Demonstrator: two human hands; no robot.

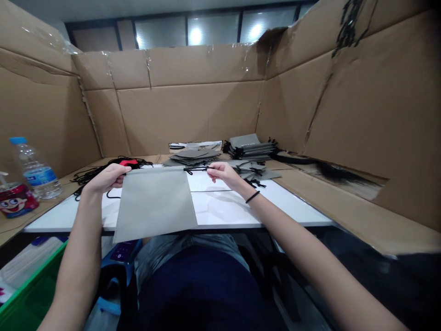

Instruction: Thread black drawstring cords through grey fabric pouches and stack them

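A flat grey fabric bag [154,202] hangs over the near edge of the white tabletop [220,209]. My left hand [107,177] is closed on the bag's top left corner. My right hand [223,173] pinches a black cord [195,169] that sticks out of the bag's top right corner. A black band circles my right wrist.
Stacks of grey bags [251,146] and loose ones [193,156] lie at the back, with a tangle of black cords [99,172] at left. A water bottle [34,169] and a red container [14,200] stand far left. Cardboard walls [193,110] enclose the desk. A green bin [31,294] sits below left.
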